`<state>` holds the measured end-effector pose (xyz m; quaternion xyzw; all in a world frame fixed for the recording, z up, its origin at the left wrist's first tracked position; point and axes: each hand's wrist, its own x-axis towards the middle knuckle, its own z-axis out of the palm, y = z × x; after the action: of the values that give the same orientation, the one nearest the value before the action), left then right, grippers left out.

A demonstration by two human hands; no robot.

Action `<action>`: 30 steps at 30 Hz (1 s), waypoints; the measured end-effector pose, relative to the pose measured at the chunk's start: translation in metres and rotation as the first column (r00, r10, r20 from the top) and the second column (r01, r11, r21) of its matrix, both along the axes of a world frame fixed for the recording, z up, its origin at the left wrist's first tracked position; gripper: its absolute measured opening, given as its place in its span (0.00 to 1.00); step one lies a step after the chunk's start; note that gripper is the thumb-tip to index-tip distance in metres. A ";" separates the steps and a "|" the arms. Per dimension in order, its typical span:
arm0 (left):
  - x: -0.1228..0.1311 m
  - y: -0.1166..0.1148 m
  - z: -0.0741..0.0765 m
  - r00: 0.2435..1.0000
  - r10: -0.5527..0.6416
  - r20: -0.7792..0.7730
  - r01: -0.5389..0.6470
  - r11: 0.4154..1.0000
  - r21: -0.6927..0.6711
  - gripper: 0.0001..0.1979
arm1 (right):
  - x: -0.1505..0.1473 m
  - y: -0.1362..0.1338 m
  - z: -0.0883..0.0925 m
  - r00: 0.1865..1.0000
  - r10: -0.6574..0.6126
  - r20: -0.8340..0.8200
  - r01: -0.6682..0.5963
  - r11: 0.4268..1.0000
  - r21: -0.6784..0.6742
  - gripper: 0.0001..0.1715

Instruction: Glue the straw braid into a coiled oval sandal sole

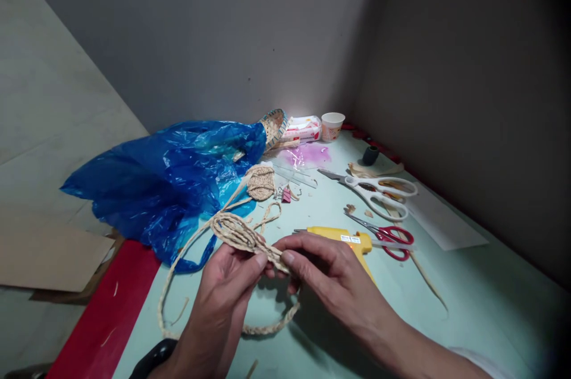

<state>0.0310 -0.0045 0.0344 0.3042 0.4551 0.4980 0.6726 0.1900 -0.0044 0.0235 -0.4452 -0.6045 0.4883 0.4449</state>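
Observation:
A coiled bundle of braided straw cord (236, 231) is held up between both hands, above the pale green table. My left hand (232, 284) grips the bundle from below, thumb pressed on top. At the bundle's right end, my right hand (328, 269) pinches the cord between thumb and fingers. A loose length of the braid loops down to the left and passes under the hands. Just beyond my right hand lies a yellow glue gun (330, 235). Behind the bundle is a small woven straw piece (261, 182).
A blue plastic bag (169, 171) spreads across the left. On the right lie white-handled scissors (379, 191) and red-handled scissors (392, 239). A paper cup (332, 127), a tissue pack (304, 128) and a pink binder clip (286, 195) are farther back. Grey walls rise behind and right.

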 end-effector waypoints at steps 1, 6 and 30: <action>0.000 0.000 0.000 1.000 0.001 0.006 -0.001 1.000 -0.005 0.05 | 0.000 0.000 0.000 1.000 -0.007 0.016 0.006 1.000 0.008 0.12; 0.000 0.002 0.001 0.998 0.050 0.029 -0.048 0.997 -0.064 0.06 | 0.003 0.001 -0.001 0.991 -0.039 0.126 0.027 0.995 0.099 0.10; -0.003 0.000 -0.004 0.992 -0.004 -0.127 0.000 0.999 -0.032 0.09 | 0.003 0.002 -0.001 0.936 0.045 0.349 -0.141 0.957 0.254 0.16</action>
<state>0.0279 -0.0042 0.0305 0.3249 0.5047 0.4696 0.6474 0.1932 -0.0019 0.0228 -0.4273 -0.7545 0.3361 0.3676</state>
